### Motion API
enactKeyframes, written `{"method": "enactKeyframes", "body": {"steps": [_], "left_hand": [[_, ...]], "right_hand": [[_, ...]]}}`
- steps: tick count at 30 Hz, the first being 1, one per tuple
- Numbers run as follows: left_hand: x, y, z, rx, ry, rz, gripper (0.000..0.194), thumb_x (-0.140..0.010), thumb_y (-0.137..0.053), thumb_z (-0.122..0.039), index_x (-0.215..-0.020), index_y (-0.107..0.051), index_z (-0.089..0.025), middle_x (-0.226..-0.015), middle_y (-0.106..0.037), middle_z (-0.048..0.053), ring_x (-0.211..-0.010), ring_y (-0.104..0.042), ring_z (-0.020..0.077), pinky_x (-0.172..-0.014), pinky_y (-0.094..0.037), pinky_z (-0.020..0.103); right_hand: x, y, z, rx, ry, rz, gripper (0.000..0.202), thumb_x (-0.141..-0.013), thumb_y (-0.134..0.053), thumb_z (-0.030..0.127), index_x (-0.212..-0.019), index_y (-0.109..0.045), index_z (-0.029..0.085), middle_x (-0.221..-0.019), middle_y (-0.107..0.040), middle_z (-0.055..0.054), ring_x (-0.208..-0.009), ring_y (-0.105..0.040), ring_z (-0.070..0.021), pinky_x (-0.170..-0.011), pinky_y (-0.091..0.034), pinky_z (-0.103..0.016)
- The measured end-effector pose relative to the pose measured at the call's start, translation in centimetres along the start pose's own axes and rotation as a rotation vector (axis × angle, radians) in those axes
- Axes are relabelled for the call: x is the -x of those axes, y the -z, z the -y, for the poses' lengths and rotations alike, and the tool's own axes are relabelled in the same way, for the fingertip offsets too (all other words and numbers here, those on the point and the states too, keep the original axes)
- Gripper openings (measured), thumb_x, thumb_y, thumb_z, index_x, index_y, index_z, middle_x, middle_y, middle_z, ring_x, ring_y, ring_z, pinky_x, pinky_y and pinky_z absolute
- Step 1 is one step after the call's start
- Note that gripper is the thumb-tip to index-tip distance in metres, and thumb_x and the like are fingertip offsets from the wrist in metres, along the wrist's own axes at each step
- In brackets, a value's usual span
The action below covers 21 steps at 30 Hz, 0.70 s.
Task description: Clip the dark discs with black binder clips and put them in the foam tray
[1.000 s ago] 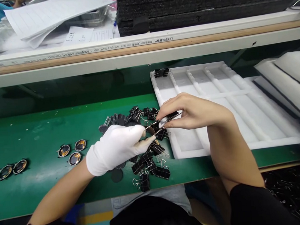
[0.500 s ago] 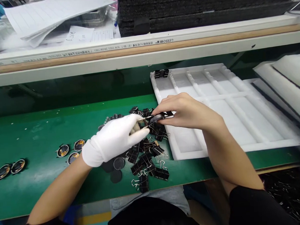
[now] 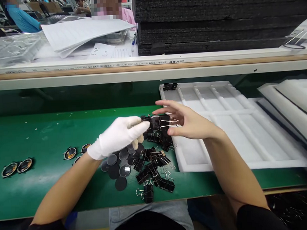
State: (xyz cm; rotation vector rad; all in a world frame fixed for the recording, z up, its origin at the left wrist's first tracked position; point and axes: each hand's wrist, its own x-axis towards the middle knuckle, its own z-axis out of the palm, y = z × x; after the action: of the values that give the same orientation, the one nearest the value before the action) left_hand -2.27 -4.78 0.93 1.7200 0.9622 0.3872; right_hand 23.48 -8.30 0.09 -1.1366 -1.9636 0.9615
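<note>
Head view, clip assembly (image 3: 164, 122) pinched in left hand (image 3: 121, 134), right hand (image 3: 193, 123) parted around its free end

A black top (image 3: 148, 227) is covering the body, its 2 plain black sleeves (image 3: 257, 219) stopping short of the bare forearms (image 3: 66, 193), and pale grey-blue cloth (image 3: 119, 214) is showing at the lap. A white glove (image 3: 111, 140) is covering the left hand (image 3: 121, 133) — its cuff (image 3: 94, 151) ending past the wrist, some fingers (image 3: 135, 143) looking creamier — while the right hand (image 3: 189, 122) is going bare.
</note>
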Motion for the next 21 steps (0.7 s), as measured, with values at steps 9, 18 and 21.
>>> {"method": "enactKeyframes", "body": {"steps": [9,18,21], "left_hand": [[0.4,-0.2,-0.4,-0.096,0.032,0.069,0.039,-0.095,-0.060,-0.056,-0.079,-0.062,-0.020,-0.067,-0.071,-0.002,-0.051,-0.070,0.0143,-0.052,-0.053,0.023],[-0.6,0.2,0.6,-0.443,-0.025,-0.035,0.062,-0.099,-0.046,-0.064,-0.149,-0.054,-0.028,-0.109,-0.079,0.001,-0.093,-0.075,0.0217,-0.081,-0.058,0.032],[-0.7,0.5,0.7,-0.570,-0.022,-0.099,0.063,-0.100,-0.039,-0.065,-0.147,-0.058,-0.028,-0.135,-0.071,0.003,-0.119,-0.069,0.0254,-0.101,-0.054,0.037]], "right_hand": [[-0.7,-2.5,0.8,-0.196,-0.136,-0.051,0.021,-0.079,-0.081,0.035,-0.088,-0.077,0.017,-0.082,-0.076,-0.004,-0.072,-0.067,-0.0169,-0.061,-0.050,-0.028],[-1.5,2.6,-2.0,0.167,-0.111,0.069,0.022,-0.085,-0.074,0.038,-0.099,-0.076,0.021,-0.101,-0.078,-0.006,-0.094,-0.070,-0.0234,-0.084,-0.054,-0.037],[-3.6,7.3,-6.7,0.490,-0.306,-0.149,0.029,-0.085,-0.072,0.039,-0.107,-0.077,0.021,-0.112,-0.077,-0.009,-0.105,-0.069,-0.0278,-0.092,-0.053,-0.040]]}}
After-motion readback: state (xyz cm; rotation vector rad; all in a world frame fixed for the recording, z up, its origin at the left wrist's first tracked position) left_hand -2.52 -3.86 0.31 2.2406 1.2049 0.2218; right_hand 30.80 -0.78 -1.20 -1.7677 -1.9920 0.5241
